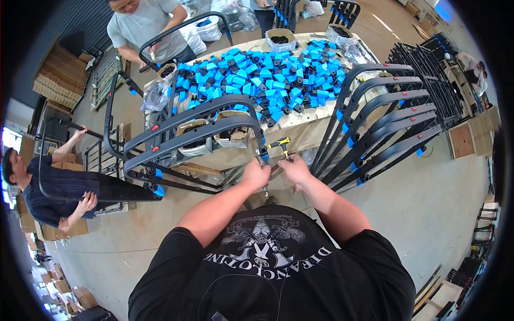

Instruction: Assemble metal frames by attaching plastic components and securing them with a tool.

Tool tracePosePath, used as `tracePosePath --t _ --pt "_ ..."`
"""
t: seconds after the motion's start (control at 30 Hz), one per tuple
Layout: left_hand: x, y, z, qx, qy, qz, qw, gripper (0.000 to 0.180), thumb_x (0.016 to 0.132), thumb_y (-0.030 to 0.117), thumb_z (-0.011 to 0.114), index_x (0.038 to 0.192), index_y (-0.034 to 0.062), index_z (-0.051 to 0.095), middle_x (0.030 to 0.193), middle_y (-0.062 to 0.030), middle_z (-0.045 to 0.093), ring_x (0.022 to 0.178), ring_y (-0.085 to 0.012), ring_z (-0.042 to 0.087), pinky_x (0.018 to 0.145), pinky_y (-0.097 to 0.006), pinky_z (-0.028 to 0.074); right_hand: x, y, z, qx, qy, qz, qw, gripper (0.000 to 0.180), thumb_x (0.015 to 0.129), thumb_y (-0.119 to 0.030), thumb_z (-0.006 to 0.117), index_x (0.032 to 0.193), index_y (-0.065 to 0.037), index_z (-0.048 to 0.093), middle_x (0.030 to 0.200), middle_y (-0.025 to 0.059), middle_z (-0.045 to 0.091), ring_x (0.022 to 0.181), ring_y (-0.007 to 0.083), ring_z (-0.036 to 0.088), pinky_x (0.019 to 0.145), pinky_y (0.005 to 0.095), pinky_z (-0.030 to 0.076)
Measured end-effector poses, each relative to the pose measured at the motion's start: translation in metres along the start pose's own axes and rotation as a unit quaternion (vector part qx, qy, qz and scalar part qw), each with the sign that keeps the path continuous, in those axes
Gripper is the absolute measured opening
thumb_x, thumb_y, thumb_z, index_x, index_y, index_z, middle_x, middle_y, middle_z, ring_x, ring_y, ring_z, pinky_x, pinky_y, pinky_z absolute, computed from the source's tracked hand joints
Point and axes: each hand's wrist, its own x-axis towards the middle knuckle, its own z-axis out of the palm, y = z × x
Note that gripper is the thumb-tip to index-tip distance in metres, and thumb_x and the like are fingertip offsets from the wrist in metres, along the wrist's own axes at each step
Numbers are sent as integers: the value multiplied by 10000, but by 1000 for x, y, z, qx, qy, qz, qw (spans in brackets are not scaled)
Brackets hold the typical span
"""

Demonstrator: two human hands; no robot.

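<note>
My left hand (257, 174) is closed around the lower leg of a black curved tubular frame (193, 136), just below a blue plastic piece (264, 155) on that leg. Close beside it, my right hand (295, 171) grips a T-handle driver (279, 143) with a yellow and black handle. The handle sticks up above my fingers, next to the frame leg. What the fingertips of both hands touch underneath is partly hidden. Beyond my hands, a large heap of blue and black plastic pieces (262, 75) covers the table (308, 119).
Several black frames (385, 128) lean on the table's right side. Tubs of small black parts, one bin (232, 140) near my left hand and a bucket (280, 40) at the back, stand around. One co-worker (59, 184) handles a frame at left; another (147, 32) works across the table.
</note>
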Motion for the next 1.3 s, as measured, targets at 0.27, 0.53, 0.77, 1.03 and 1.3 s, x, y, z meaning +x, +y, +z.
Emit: tracePosePath --t 0.27,0.53,0.77,1.03,1.3 --pt "45 -51 -105 -174 69 -94 978 200 909 161 626 1053 32 576 725 -67 610 568 -166 581 493 -323 447 36 51 10 176 -14 -81 981 241 979 -178 639 1149 -7 649 787 8 597 688 97 534 614 272 446" --pt "91 -105 -155 -176 182 -25 967 130 908 125 598 809 42 593 652 -53 571 530 -185 545 487 -369 448 36 48 8 268 43 -51 961 171 1026 -212 585 1111 -66 612 684 -41 493 552 72 451 469 262 375" --pt "104 -95 -142 -67 65 -2 996 233 892 211 627 993 1 629 796 -112 676 616 -204 637 595 -377 512 18 80 4 96 167 -74 978 280 1022 -233 573 1212 -35 626 764 12 594 630 126 541 572 299 455" --pt "19 -136 -162 -25 161 106 981 447 857 290 680 1199 9 621 1081 -220 686 1029 -334 672 904 -410 518 -42 17 140 23 -50 -24 998 157 968 -150 598 988 -14 674 722 36 619 631 145 564 563 334 445" --pt "-112 -345 -163 -156 -54 -66 984 347 904 168 672 1186 -30 631 946 -120 721 818 -189 692 728 -332 558 25 -58 198 -1 30 -13 999 369 977 -242 606 1097 106 618 902 153 647 677 220 640 622 372 603"
